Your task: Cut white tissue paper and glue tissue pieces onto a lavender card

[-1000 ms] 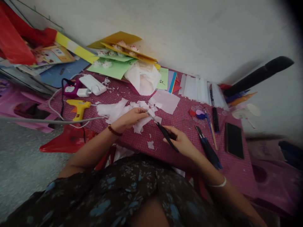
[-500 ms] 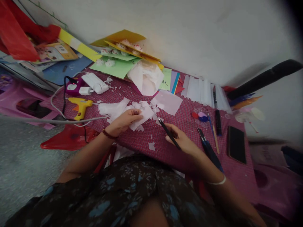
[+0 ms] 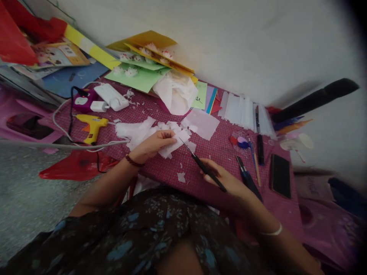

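Note:
My left hand (image 3: 155, 146) pinches a small piece of white paper (image 3: 182, 136) between thumb and fingers, above a heap of white paper (image 3: 134, 130) and scraps. My right hand (image 3: 219, 175) is closed around a slim black-handled tool (image 3: 208, 172) with a thin silver end. Its tip points up and left and meets or overlaps the edge of the held paper; whether it touches cannot be made out. A loose paper scrap (image 3: 181, 177) lies on the table below. Behind the heap is a larger pale sheet (image 3: 204, 124).
A yellow glue gun (image 3: 93, 126), cords and a purple power strip (image 3: 83, 100) lie left. Green and yellow cards (image 3: 137, 79) and a paper-lined bowl (image 3: 174, 93) stand behind. At right are a utility knife (image 3: 246, 177), a phone (image 3: 280, 175) and clear sleeves (image 3: 237, 112).
The tool and my right hand have moved slightly down and right, drawing its tip back along the paper. My left hand still holds the paper. The whole view has shifted a little.

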